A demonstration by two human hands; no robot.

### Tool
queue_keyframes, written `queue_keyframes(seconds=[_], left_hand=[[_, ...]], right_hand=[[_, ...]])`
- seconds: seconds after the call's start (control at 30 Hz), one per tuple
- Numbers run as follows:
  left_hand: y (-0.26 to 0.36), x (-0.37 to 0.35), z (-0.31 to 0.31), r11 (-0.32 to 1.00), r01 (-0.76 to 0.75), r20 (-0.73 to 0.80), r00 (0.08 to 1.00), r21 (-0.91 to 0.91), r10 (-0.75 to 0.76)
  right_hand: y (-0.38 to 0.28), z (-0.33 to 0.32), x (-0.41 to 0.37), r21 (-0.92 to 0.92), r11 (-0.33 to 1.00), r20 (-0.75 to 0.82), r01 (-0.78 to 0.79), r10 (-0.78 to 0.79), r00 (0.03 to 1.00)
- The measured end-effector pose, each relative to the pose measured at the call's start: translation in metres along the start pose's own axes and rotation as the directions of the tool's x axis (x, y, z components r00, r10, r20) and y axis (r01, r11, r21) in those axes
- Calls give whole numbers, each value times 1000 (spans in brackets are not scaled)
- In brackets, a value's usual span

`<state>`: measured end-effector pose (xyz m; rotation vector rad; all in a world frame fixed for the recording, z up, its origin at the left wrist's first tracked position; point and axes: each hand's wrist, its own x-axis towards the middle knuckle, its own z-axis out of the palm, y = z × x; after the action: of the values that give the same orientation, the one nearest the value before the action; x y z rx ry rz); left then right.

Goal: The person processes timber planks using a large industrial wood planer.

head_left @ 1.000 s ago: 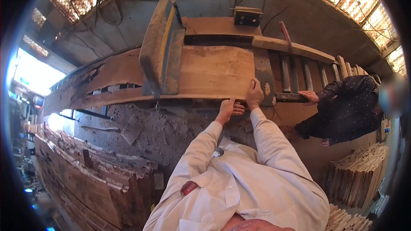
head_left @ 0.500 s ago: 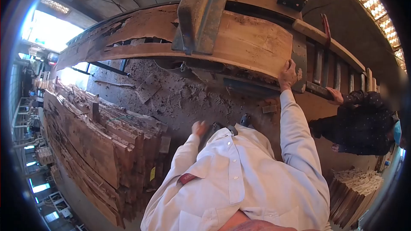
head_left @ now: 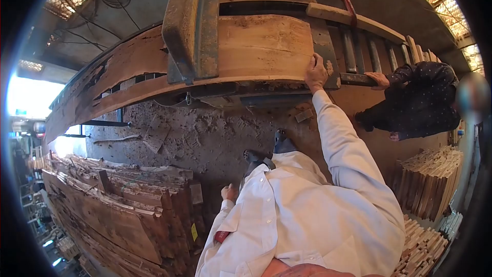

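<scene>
A long wooden board (head_left: 266, 46) lies on the machine bed, its left part rough and split with long gaps. My right hand (head_left: 316, 73) grips the near corner of the board's right end, fingers over the end edge and the arm stretched forward. Across the board, left of this hand, stands a dusty upright machine guard (head_left: 180, 25) with a metal plate (head_left: 207, 38) beside it. Low at my side hangs my left hand (head_left: 229, 193), loosely open with nothing visible in it; its fingers show only in part. It is nearest to the stack of rough boards (head_left: 128, 220).
At the right, another person in dark clothes (head_left: 420, 100) holds a bar of the roller frame (head_left: 374, 54). A red lever (head_left: 347, 5) rises behind a wooden rail (head_left: 359, 20). Wood chips and scraps litter the floor (head_left: 205, 133). Stacked wood pieces (head_left: 430, 179) stand at lower right.
My view has shifted, so the machine and board sit further left and the other person appears closer in. My right hand stays on the board's end; my left hand has dropped closer to my body.
</scene>
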<state>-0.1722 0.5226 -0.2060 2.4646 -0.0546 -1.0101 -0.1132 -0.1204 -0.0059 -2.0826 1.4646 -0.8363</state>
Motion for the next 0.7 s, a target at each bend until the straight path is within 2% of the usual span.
queue_keyframes(seconds=[0.03,0.1,0.2,0.23,0.3,0.4,0.53,0.63,0.67,0.7], left_hand=[[5,10,5,973,-159,9,987,170,160],[23,33,13,943,-231,81,973,238,218],[54,60,9,994,-108,42,993,13,107],[68,64,1,988,-33,61,997,-153,43],[83,67,-10,877,121,119,990,-466,-74],[84,74,-24,819,126,87,992,-560,-94],[78,56,-27,804,222,87,974,-552,-209],[79,37,-15,831,274,122,961,-484,-246],[80,30,-7,829,279,114,960,-484,-256],[92,18,-3,901,232,82,973,-367,-218]], right_hand=[[-1,0,0,-4,1000,5,-10,10,1000],[-1,0,1,-10,1000,-7,-9,9,1000],[-1,-1,-1,9,1000,-14,-6,6,1000],[0,-1,-1,23,1000,-15,-2,3,1000],[1,0,0,27,1000,-30,14,-13,999],[3,0,1,54,999,-23,1,0,1000],[8,-7,3,96,995,40,22,-26,999],[21,-22,2,188,978,178,93,-126,976],[29,-29,3,289,954,292,78,-165,942],[36,-31,3,252,944,262,212,-277,924]])
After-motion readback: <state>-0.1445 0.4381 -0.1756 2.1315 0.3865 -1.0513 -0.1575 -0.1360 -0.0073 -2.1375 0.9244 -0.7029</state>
